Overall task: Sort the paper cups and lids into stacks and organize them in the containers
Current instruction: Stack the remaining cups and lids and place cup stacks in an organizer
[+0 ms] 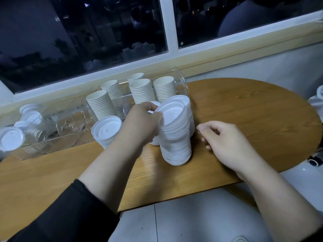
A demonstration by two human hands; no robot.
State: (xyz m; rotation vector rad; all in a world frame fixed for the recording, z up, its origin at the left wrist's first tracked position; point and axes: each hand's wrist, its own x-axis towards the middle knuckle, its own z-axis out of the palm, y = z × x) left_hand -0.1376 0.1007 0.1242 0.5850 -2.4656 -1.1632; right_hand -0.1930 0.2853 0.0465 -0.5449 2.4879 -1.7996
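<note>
A tall stack of white lids [176, 137] stands on the wooden table [244, 119], leaning at its top. My left hand [141, 123] grips the tilted upper part of this stack from the left. My right hand [225, 142] hovers just right of the stack with fingers loosely curled, holding nothing. A shorter lid stack [106, 130] stands to the left of my left hand. Several stacks of white paper cups [141, 90] stand in a clear container [181, 84] behind the lids.
A second clear container [57, 130] sits at the left by the window sill, with loose lids [11, 138] around and in it. The table's rounded end curves off at the right. A window frame runs along the back.
</note>
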